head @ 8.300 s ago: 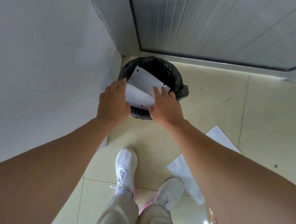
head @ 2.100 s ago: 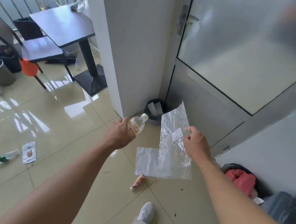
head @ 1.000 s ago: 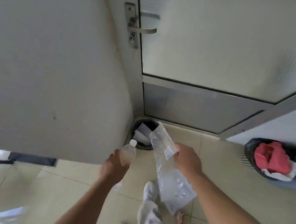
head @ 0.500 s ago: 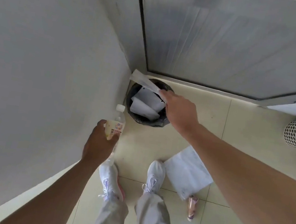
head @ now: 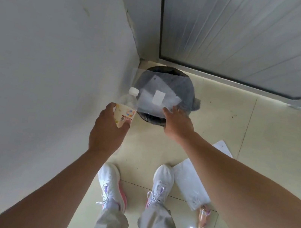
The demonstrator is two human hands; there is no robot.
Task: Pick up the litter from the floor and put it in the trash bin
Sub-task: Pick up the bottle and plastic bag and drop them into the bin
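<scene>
One clear bag (head: pixel 154 94) over bin (head: pixel 190 92)

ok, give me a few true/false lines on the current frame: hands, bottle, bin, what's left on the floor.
1. The left hand holds a capped plastic bottle. True.
2. The bottle is already inside the trash bin. False: it is held beside the bin, near the wall.
3. The right hand is at the edge of a clear plastic bag lying over the bin's opening. True.
4. The floor is free of litter. False: a flat white bag and a small wrapper lie by the right shoe.
5. The bin stands in the middle of the room. False: it sits in the corner between wall and door.
</scene>
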